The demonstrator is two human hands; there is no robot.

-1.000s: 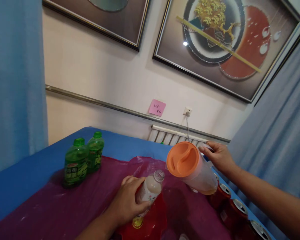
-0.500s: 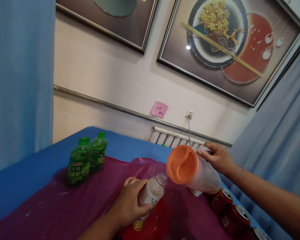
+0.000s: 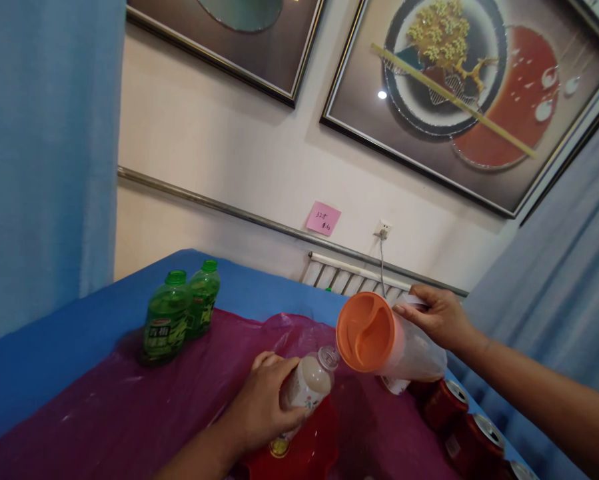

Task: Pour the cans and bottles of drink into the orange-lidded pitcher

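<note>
My left hand [image 3: 264,400] is wrapped round a small clear bottle [image 3: 313,380] with a printed label and pale, cloudy liquid inside. The bottle is uncapped and leans to the right over a red basin [image 3: 309,447]. My right hand [image 3: 439,317] grips the handle of a translucent pitcher [image 3: 414,353] with an orange lid [image 3: 365,332]. The pitcher lies tipped nearly on its side, its lid facing left, close beside the bottle's mouth. Whether liquid runs between them I cannot tell.
Two green bottles [image 3: 166,320] stand uncapped at the left on purple plastic sheeting [image 3: 104,413] over a blue table [image 3: 29,373]. Several red cans [image 3: 474,440] line the right edge, near a white container [image 3: 395,385] partly hidden by the pitcher. A radiator [image 3: 334,273] is behind.
The whole view has shifted slightly, so everything sits a little further right. Both hands keep their hold, with the bottle and pitcher in nearly the same pose.
</note>
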